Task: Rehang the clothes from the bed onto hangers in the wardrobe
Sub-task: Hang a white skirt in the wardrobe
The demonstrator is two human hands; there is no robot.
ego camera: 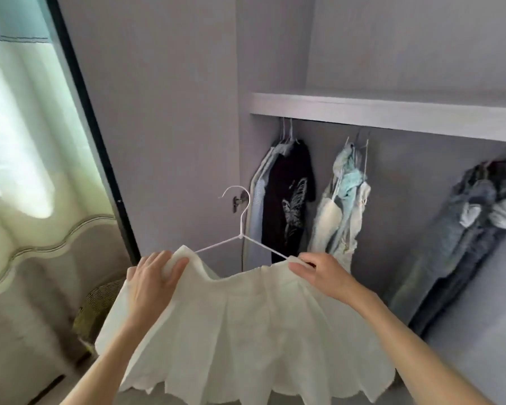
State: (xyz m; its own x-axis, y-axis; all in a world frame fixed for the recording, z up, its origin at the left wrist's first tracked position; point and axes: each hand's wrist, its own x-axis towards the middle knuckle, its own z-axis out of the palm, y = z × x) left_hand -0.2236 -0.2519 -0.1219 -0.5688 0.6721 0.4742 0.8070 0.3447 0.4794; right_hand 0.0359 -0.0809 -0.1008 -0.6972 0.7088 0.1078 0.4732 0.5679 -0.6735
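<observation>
Both hands pinch the skirt [246, 331] waistband onto the hanger [241, 226] in front of the wardrobe, left hand [155, 276] at one end, right hand [319, 273] at the other; likely next: hook it under the shelf [392, 112].

Skirt [246, 331] on hanger [241, 229], before wardrobe [392, 112]

light: soft daylight through the curtain [15, 118] on the left, kinda blown out
shadows: dim under the wardrobe shelf [392, 112]
sharpness: slightly soft, edges bend
</observation>
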